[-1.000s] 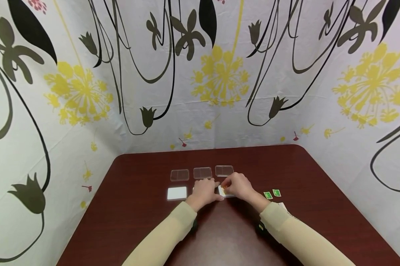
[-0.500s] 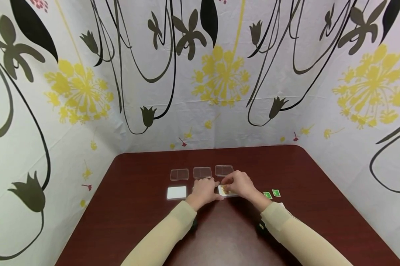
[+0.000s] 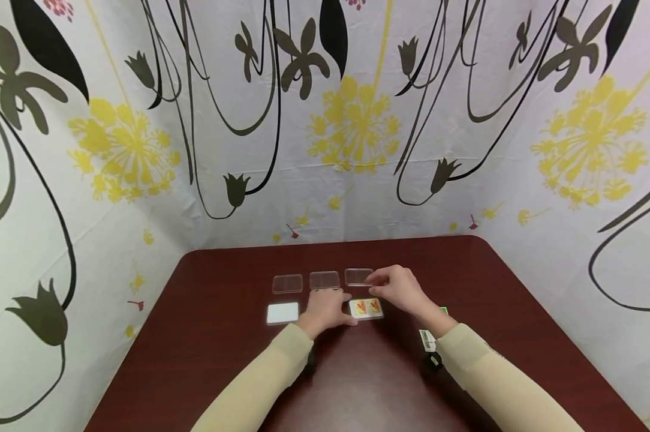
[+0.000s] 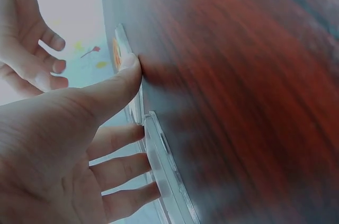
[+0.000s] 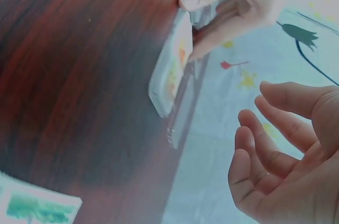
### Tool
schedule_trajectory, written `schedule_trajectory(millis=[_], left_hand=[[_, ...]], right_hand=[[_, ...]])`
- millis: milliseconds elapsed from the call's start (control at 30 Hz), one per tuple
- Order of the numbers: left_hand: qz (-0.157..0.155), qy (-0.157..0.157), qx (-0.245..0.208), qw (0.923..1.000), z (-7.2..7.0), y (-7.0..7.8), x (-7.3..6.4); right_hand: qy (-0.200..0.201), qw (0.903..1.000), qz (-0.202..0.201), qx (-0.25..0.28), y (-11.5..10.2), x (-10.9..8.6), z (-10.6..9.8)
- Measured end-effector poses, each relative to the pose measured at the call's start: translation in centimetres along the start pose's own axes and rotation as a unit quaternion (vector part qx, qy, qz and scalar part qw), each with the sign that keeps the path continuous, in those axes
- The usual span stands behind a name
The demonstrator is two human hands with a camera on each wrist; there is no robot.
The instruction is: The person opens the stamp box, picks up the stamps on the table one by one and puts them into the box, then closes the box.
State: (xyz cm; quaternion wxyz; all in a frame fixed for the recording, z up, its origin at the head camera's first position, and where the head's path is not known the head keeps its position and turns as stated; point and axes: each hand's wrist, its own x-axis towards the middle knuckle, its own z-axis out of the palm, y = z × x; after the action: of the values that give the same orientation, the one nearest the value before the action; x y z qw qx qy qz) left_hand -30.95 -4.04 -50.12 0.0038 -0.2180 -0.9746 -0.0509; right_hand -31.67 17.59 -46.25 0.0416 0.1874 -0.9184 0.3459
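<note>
A shallow white case (image 3: 366,308) lies flat on the table with two orange-patterned stamps (image 3: 361,307) side by side on it. My left hand (image 3: 325,309) holds its left end, with the thumb on the near edge and the index finger at the far edge. The other left fingers reach down beside a clear-edged case (image 4: 169,176). Just above and right of the stamped case hovers my right hand (image 3: 403,291), fingers loosely bent, nothing between them. A green stamp (image 5: 39,208) shows in the right wrist view; my right arm mostly hides it in the head view.
Another white case (image 3: 283,313) lies left of my left hand. Behind the cases is a row of clear plastic lids (image 3: 324,279). A printed paper strip (image 3: 427,340) lies under my right forearm. Patterned cloth (image 3: 346,204) hangs behind the table.
My right hand has let go of an orange stamp and lifted up and slightly right, uncovering both stamps on the case. The left hand keeps its hold.
</note>
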Motion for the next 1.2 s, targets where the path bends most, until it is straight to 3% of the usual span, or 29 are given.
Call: schedule_trajectory(millis=[233, 400, 600, 867, 1033, 1200], left_hand=[[0.017, -0.010, -0.068, 0.9975, -0.5, -0.9, -0.4], [0.028, 0.008, -0.099, 0.9947, -0.8, -1.7, -0.9], [0.027, 0.031, -0.087, 0.9954, -1.3, -2.8, -2.0], [0.012, 0.022, -0.069, 0.9973, -1.0, -4.4, -2.8], [0.006, 0.016, -0.058, 0.9982, -0.7, -4.9, -3.0], [0.000, 0.014, -0.059, 0.9981, -0.7, -5.2, -3.4]], right_hand=[[0.013, 0.9997, -0.020, -0.004, -1.2, -0.9, -1.9], [0.020, 0.9998, -0.008, -0.004, -1.2, -1.4, -3.0], [0.034, 0.9994, 0.004, -0.006, 0.2, -2.2, -4.1], [0.041, 0.9983, 0.036, -0.020, 2.6, -3.7, -5.2], [0.030, 0.9962, 0.068, -0.045, 4.0, -4.7, -5.6], [-0.007, 0.9931, 0.098, -0.064, 5.0, -5.4, -5.5]])
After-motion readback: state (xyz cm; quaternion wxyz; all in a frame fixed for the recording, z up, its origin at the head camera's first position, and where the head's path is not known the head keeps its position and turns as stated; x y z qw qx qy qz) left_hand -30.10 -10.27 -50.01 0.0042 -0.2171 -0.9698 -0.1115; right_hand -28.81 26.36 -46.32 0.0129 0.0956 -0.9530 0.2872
